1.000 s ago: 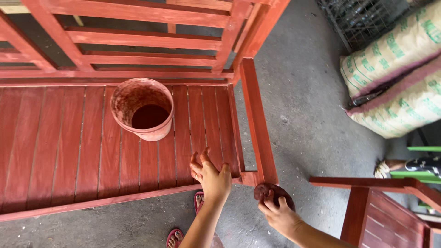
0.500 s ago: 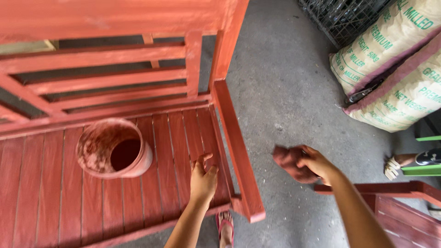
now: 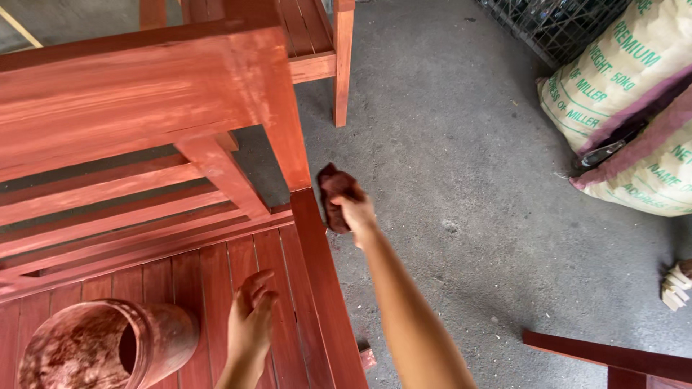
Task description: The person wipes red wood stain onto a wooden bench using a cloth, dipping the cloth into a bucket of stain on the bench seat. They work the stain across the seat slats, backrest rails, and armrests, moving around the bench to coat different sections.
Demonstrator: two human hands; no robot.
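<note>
My right hand (image 3: 358,212) grips a dark red stained rag (image 3: 334,191) and holds it against the outer side of the red wooden bench's (image 3: 144,108) end frame, just where the upright post meets the side rail (image 3: 328,288). My left hand (image 3: 251,323) rests flat on the bench's slatted seat with fingers spread. A stain-smeared round bucket (image 3: 101,346) stands on the seat slats, just left of that hand.
Another red wooden piece (image 3: 317,43) stands behind on the grey concrete floor. Two stuffed printed sacks (image 3: 627,94) lie at the right against a wire cage (image 3: 548,21). A red wooden rail (image 3: 613,356) juts in at bottom right; a small pale object (image 3: 676,288) lies near it.
My right hand has lifted the rag from low by the bench corner up to the end post. The view has swung upward along the bench; the left hand stays on the seat.
</note>
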